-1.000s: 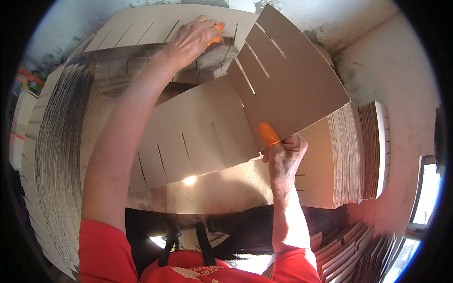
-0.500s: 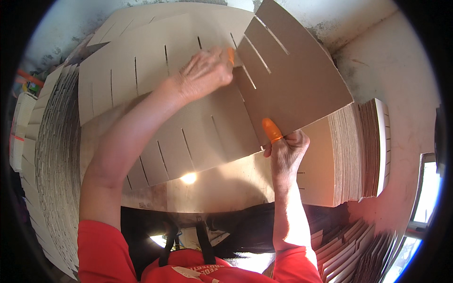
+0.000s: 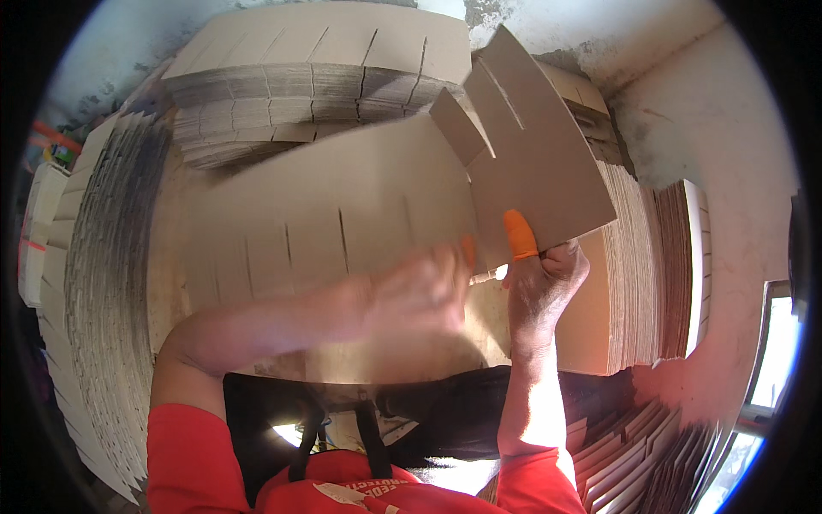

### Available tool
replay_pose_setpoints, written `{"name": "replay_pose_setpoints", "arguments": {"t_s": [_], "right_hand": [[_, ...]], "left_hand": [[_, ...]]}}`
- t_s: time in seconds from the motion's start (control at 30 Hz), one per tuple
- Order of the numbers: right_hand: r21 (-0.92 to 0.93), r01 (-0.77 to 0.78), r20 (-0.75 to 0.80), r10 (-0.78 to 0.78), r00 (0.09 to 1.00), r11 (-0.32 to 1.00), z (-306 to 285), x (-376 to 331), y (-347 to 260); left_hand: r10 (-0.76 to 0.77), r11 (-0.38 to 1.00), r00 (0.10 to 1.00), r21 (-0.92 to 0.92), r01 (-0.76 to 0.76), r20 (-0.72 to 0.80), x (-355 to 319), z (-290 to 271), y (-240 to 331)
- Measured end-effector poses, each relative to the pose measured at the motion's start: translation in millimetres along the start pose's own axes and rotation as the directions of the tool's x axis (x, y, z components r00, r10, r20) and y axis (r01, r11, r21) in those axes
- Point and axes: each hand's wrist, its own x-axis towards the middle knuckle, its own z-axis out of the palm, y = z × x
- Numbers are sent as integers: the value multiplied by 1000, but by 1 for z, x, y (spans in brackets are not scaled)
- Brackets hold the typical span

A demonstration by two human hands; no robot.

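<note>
Now, hands and card:
Right hand (image 3: 541, 287): fingers closed on the tilted slotted card (image 3: 539, 176), orange finger cot (image 3: 519, 235) pressed to its lower edge.
Left hand (image 3: 419, 291): blurred (grip cannot be told), against the long slotted card (image 3: 342, 214).
Stacks: more slotted sheets (image 3: 317, 94) piled behind, none in a container.

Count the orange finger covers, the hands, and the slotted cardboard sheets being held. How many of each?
Orange rubber finger covers: 2, one on the right hand's finger, one on the blurred left hand's finger.
Bare hands: 2, the left hand and the right hand.
Held brown slotted cardboard sheets: 2, a long sheet and an upright sheet.
Total: 6.
</note>
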Motion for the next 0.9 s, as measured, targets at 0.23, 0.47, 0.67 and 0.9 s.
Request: {"name": "replay_pose_setpoints", "arguments": {"t_s": [0.23, 0.47, 0.67, 0.9], "right_hand": [[-40, -66, -26, 65, 998, 997, -6, -1, 6], [-41, -30, 5, 30, 1000, 999, -1, -2, 1], [-19, -58, 2, 58, 998, 998, -5, -3, 5], [-12, -67, -24, 66, 998, 998, -4, -1, 4]], "left_hand": [[-574, 649, 815, -649, 397, -76, -6, 13, -69], [-627, 775, 779, 119, 621, 16, -30, 137, -167], [-660, 746, 726, 51, 664, 192, -17, 134, -179], [-503, 864, 855, -116, 490, -125, -22, 104, -196]]}}
